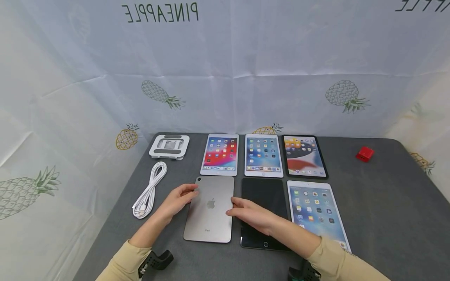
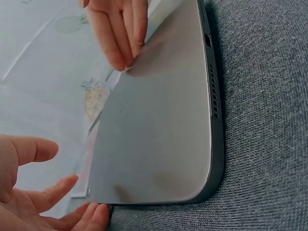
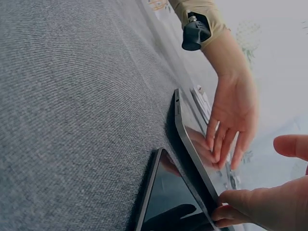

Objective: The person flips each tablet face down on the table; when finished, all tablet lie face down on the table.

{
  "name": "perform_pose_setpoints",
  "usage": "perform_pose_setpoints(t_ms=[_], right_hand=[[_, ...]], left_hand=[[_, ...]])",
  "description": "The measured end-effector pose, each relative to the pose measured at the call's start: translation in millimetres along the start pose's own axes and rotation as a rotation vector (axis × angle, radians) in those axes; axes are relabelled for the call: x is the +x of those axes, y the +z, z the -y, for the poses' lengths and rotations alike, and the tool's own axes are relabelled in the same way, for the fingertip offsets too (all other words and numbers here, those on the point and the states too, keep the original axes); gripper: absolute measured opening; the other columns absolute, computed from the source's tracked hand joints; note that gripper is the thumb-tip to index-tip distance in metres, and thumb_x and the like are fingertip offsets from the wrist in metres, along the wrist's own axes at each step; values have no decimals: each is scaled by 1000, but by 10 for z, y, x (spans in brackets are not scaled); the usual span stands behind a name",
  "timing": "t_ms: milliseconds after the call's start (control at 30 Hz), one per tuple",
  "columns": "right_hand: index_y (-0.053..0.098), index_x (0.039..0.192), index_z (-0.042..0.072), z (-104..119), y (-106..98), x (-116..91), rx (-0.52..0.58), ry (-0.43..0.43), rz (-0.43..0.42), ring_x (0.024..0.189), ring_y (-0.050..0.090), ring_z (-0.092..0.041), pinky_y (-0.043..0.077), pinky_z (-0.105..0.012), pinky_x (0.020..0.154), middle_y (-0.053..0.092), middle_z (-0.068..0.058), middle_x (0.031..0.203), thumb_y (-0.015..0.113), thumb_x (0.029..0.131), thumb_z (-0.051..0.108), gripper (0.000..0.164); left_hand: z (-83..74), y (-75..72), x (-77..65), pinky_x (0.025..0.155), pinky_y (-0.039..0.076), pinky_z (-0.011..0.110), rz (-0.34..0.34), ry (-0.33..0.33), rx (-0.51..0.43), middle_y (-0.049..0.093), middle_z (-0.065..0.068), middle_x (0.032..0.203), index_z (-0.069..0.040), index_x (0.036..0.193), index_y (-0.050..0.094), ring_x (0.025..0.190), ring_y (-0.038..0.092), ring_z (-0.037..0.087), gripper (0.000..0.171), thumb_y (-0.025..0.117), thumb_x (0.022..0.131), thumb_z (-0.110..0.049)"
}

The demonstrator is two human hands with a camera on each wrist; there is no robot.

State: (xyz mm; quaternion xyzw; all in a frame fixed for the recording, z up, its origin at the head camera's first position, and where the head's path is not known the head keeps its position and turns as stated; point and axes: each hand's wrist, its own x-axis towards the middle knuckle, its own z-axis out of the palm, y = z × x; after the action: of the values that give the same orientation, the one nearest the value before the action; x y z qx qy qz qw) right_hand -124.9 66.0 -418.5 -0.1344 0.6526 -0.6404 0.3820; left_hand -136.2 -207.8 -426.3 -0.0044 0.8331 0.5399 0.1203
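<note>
A silver iPad [image 1: 210,216] lies back side up at the front left of the tablets, its rear logo showing. My left hand [image 1: 178,201] is at its upper left edge, and in the left wrist view the fingertips [image 2: 98,215] touch the rim while the other digits spread apart. On the opposite long side, my right hand [image 1: 254,214] touches the edge with its fingers [image 3: 236,198], thumb held away. Beneath the right hand and forearm is a black tablet [image 1: 261,195] with a dark screen, partly covered.
Behind are two white tablets [image 1: 220,155] [image 1: 263,156] and a black-framed tablet [image 1: 305,156], screens lit. Another lit white tablet [image 1: 318,208] lies right, partly under the forearm. A white cable [image 1: 151,191] and folded stand [image 1: 169,146] are left; a red object [image 1: 365,154] is far right.
</note>
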Motion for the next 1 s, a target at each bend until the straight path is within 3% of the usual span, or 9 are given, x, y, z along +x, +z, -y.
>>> perform_pose_setpoints(t_ms=[233, 500, 600, 767, 1000], right_hand=[[10, 149, -14, -32, -26, 1, -31, -14, -14, 144, 13, -43, 16, -56, 115, 10, -30, 157, 54, 99, 22, 76], [15, 150, -10, -33, -117, -61, -78, -63, -23, 140, 27, -43, 26, -55, 112, 19, -28, 156, 51, 100, 22, 70], [20, 150, -7, -35, -175, -109, -85, -95, -46, 137, 34, -42, 34, -51, 109, 22, -27, 154, 52, 100, 22, 66], [29, 149, -3, -31, -299, -208, -111, -144, -112, 132, 42, -40, 43, -45, 104, 31, -24, 152, 54, 101, 23, 60], [49, 139, 2, -52, -524, -395, -173, -216, -255, 123, 51, -39, 48, -38, 100, 48, -20, 142, 55, 100, 20, 43]], left_hand=[[-39, 13, -24, 99, 46, 46, 12, 6, 2, 55, 23, 130, 8, 133, 51, 117, 54, 31, 42, 55, 99, -15], [-116, 107, -44, 94, 45, 46, -82, 35, 96, 56, 19, 129, -1, 130, 59, 118, 53, 31, 37, 60, 96, -16], [-184, 186, -27, 93, 48, 44, -53, 58, 25, 58, 19, 129, -2, 130, 58, 116, 55, 29, 37, 60, 96, -15], [-307, 371, -4, 94, 49, 41, 61, 72, -122, 57, 22, 131, 3, 134, 52, 115, 57, 30, 42, 59, 97, -15], [-417, 656, 77, 97, 49, 41, 155, 21, -276, 51, 21, 138, 2, 135, 51, 117, 56, 32, 43, 59, 96, -14]])
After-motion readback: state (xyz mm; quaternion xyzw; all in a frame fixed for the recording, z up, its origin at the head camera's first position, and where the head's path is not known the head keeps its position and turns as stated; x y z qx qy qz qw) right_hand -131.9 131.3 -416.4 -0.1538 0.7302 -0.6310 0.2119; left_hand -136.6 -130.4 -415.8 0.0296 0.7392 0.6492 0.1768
